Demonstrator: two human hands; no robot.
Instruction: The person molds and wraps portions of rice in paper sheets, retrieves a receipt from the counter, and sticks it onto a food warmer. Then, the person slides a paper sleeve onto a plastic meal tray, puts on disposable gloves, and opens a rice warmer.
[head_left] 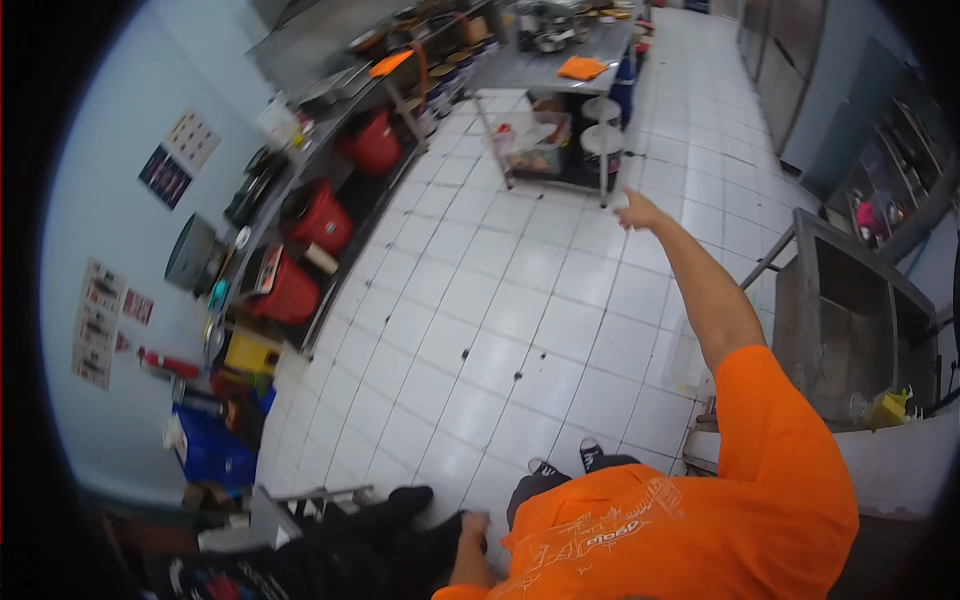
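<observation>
My right arm, in an orange sleeve, stretches forward over the tiled floor (470,330). My right hand (640,211) holds nothing, and at least some of its fingers are stretched apart. In the picture it overlaps the floor beside the steel table (535,72), with no visible contact. Low in the view, my left hand (474,527) hangs beside a person's dark-clothed leg (425,545); whether they touch is unclear. Its fingers are small and partly hidden. My orange shirt (680,530) and dark shoes (590,453) show below.
Red bins (322,222) stand under the steel counter (345,110) along the left wall. A steel sink (845,320) stands at right. An orange cloth (582,67) lies on the table, with tubs (601,138) beneath. A person in black (300,570) is at lower left.
</observation>
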